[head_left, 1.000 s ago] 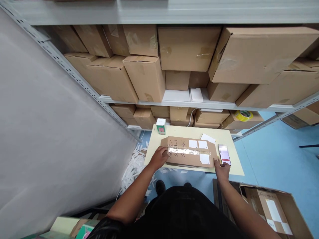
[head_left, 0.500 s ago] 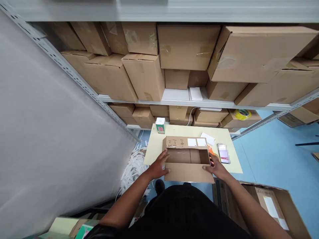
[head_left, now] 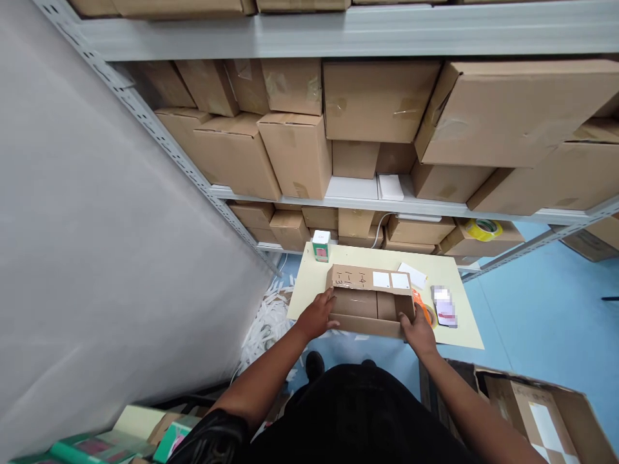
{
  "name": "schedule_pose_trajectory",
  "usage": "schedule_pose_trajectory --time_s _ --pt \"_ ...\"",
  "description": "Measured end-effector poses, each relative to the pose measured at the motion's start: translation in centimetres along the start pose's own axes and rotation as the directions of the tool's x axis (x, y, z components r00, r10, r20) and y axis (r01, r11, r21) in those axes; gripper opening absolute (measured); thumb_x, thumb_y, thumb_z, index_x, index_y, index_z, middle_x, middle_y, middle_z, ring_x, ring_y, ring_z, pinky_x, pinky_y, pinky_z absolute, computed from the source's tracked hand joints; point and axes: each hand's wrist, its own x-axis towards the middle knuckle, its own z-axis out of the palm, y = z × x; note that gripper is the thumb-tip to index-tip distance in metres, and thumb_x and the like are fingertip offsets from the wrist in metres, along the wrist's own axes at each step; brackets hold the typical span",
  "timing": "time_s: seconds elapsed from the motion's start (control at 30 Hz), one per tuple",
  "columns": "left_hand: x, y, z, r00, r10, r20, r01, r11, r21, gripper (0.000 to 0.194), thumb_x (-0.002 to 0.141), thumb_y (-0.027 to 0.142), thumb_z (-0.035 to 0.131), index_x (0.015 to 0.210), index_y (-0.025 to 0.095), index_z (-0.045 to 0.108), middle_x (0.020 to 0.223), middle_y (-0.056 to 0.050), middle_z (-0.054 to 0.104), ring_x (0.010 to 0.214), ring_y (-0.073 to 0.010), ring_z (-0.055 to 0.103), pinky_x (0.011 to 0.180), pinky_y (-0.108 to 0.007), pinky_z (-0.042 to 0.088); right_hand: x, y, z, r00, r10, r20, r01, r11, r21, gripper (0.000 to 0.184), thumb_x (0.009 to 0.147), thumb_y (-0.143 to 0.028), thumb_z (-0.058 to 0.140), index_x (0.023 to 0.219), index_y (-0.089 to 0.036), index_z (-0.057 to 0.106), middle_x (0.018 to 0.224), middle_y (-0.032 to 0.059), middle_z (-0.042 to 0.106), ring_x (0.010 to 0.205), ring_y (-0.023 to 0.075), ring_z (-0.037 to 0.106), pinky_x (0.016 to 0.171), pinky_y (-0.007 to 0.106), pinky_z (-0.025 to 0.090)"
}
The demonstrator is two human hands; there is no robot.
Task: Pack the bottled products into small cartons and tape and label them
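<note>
1. Metal shelving rack, loaded with stacked cardboard boxes.
2. Pale yellow table, standing before the rack.
3. Open cardboard carton, at the table's near edge, with handwriting and two white labels on its far side.
4. Left hand, spread around the carton's left end; right hand, gripping its right end.
5. Smartphone, flat on the table, right of the carton.

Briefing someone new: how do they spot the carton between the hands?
Find the shelves, then the yellow table in front. At its near edge, the left hand and right hand hold an open carton. Unlike the shelved boxes, it shows handwriting beside two white labels.
</note>
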Motion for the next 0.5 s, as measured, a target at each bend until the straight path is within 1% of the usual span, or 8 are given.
schedule_pose_trajectory --time_s 0.07,0.1,0.17,0.2,0.27,0.33,0.4,0.5 --pt "0.6 -0.1 -0.8 0.999 0.024 -0.026 -0.025 1.000 -0.003 0.076 0.090 0.046 0.074 0.154 0.018 0.045 0.158 -0.021 0.045 0.142 -0.0372 0.048 0.118 -0.056 0.043 -0.3 -0.2 0.3 1.000 0.009 -0.014 -0.010 0.999 -0.045 0.075 0.096 -0.040 0.045 0.163 -0.009 0.032 0.137 0.0215 0.066 0.113 0.0349 0.068 0.090 0.044 0.054" --pt "1.0 -0.1 -1.2 0.999 0.030 -0.037 -0.030 1.000 0.005 0.075 0.093 0.046 0.069 0.157 0.018 0.042 0.154 -0.021 0.049 0.139 -0.0360 0.051 0.117 -0.055 0.044 -0.4 -0.3 0.3 1.000 -0.009 -0.013 0.008 0.998 -0.061 0.075 0.096 -0.035 0.044 0.165 -0.010 0.029 0.138 0.0210 0.066 0.112 0.0345 0.069 0.090 0.043 0.054" --pt "2.2 0.0 -2.1 0.999 0.024 -0.045 -0.022 0.999 0.033 0.072 0.097 0.039 0.062 0.161 0.019 0.036 0.147 -0.019 0.055 0.134 -0.0334 0.056 0.113 -0.053 0.048 -0.6 -0.3 0.4 0.998 -0.067 -0.006 0.066 0.993 -0.103 0.076 0.095 -0.030 0.043 0.167 -0.011 0.027 0.137 0.0201 0.067 0.108 0.0339 0.070 0.089 0.043 0.054" --pt "2.9 0.0 -2.6 0.999 0.020 -0.049 -0.017 0.999 0.050 0.072 0.097 0.035 0.060 0.162 0.020 0.034 0.146 -0.018 0.055 0.133 -0.0326 0.057 0.111 -0.051 0.049 -0.7 -0.3 0.4 0.996 -0.087 -0.006 0.086 0.988 -0.126 0.075 0.095 -0.029 0.043 0.166 -0.011 0.028 0.138 0.0199 0.067 0.105 0.0337 0.070 0.088 0.044 0.055" --pt "4.3 0.1 -3.3 0.998 0.027 -0.064 -0.021 0.996 0.081 0.074 0.096 0.027 0.058 0.164 0.021 0.030 0.155 -0.018 0.048 0.138 -0.0314 0.054 0.111 -0.048 0.050 -0.6 -0.1 0.6 0.992 -0.121 -0.024 0.115 0.979 -0.169 0.075 0.095 -0.028 0.043 0.166 -0.010 0.028 0.140 0.0197 0.066 0.106 0.0338 0.070 0.089 0.044 0.056" --pt "5.7 0.2 -3.9 0.996 0.051 -0.072 -0.043 0.993 0.109 0.077 0.095 0.024 0.055 0.166 0.023 0.025 0.168 -0.015 0.034 0.146 -0.0296 0.047 0.114 -0.044 0.047 -0.5 0.3 0.9 0.984 -0.170 -0.055 0.156 0.967 -0.202 0.076 0.095 -0.027 0.044 0.167 -0.011 0.025 0.143 0.0193 0.065 0.111 0.0342 0.069 0.092 0.045 0.056" --pt "7.0 0.3 -4.4 0.997 0.052 -0.053 -0.043 0.989 0.143 0.080 0.095 0.026 0.055 0.167 0.025 0.022 0.175 -0.011 0.022 0.149 -0.0287 0.044 0.115 -0.042 0.046 -0.5 0.6 1.2 0.973 -0.218 -0.080 0.196 0.955 -0.223 0.079 0.094 -0.024 0.045 0.168 -0.011 0.022 0.141 0.0191 0.066 0.115 0.0342 0.069 0.094 0.045 0.057" --pt "9.0 0.5 -4.8 1.000 -0.015 0.002 0.014 0.975 0.223 0.082 0.092 0.031 0.062 0.166 0.024 0.027 0.176 -0.010 0.017 0.145 -0.0313 0.047 0.114 -0.043 0.044 -0.8 0.9 1.5 0.964 -0.251 -0.090 0.225 0.946 -0.232 0.079 0.093 -0.022 0.044 0.168 -0.013 0.021 0.139 0.0183 0.067 0.115 0.0330 0.070 0.095 0.045 0.058"
